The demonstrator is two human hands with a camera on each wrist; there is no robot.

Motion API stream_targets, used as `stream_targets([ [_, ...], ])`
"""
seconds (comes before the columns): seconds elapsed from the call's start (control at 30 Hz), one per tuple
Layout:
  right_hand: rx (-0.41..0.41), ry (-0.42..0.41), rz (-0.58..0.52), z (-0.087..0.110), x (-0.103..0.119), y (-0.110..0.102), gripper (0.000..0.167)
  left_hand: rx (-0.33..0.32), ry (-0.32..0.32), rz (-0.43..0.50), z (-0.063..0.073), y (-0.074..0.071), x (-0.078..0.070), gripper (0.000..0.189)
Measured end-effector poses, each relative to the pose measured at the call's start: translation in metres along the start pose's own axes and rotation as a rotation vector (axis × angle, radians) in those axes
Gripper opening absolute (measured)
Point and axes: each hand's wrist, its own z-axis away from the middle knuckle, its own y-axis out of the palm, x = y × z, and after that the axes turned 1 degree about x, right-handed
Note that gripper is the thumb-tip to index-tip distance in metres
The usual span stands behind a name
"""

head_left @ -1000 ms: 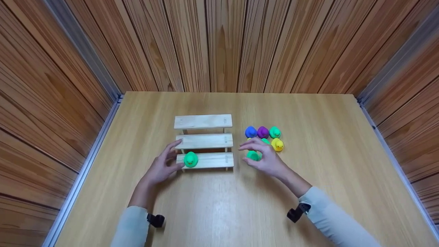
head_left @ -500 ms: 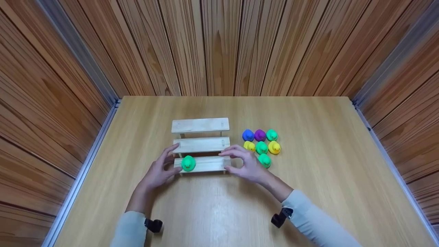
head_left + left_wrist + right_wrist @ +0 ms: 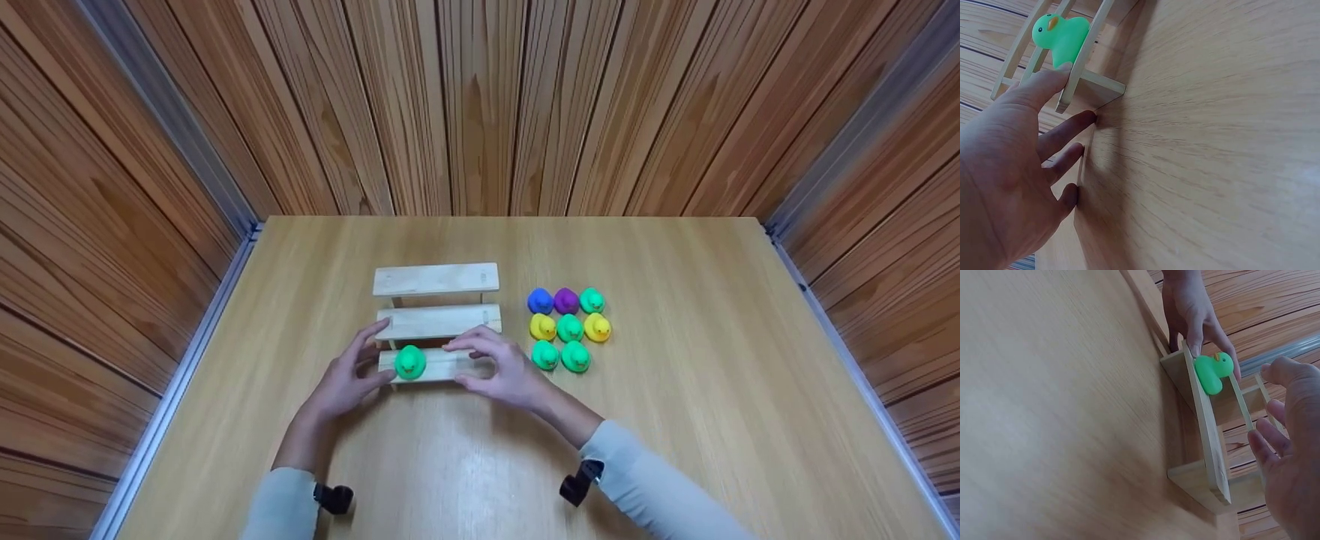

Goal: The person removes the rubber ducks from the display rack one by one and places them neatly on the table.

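Note:
A three-step wooden stand (image 3: 437, 279) stands on the table. On the left end of its lowest step sits a green rubber duck (image 3: 410, 363); it shows in both wrist views too. My left hand (image 3: 341, 379) rests at the stand's left end, its fingers spread. In the left wrist view, that hand's thumb touches the lowest step's end beside the duck (image 3: 1067, 39). Over the right part of the lowest step hovers my right hand (image 3: 502, 371), fingers loosely bent and nothing between them. The right wrist view has the right hand (image 3: 1297, 439) apart from the duck (image 3: 1213, 373).
Right of the stand, several rubber ducks stand in rows: a blue one (image 3: 540, 301), a purple one (image 3: 566, 301), yellow ones (image 3: 597, 328) and green ones (image 3: 576, 356). Plank walls (image 3: 480, 112) enclose the wooden table (image 3: 675, 300) at the back and sides.
My right hand has moved left from the group of ducks to over the lowest step, uncovering the ducks behind it. My left hand stays at the stand's left end.

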Motion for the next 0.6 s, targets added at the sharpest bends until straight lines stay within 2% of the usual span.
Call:
stream_targets([
  [0.27, 0.012, -0.017, -0.003, -0.009, 0.000, 0.017, 0.041, -0.006, -0.029, 0.010, 0.002, 0.001, 0.000, 0.086],
  [0.6, 0.029, 0.024, -0.022, -0.018, -0.005, 0.031, 0.040, 0.003, -0.059, 0.014, 0.000, 0.001, -0.001, 0.086],
])
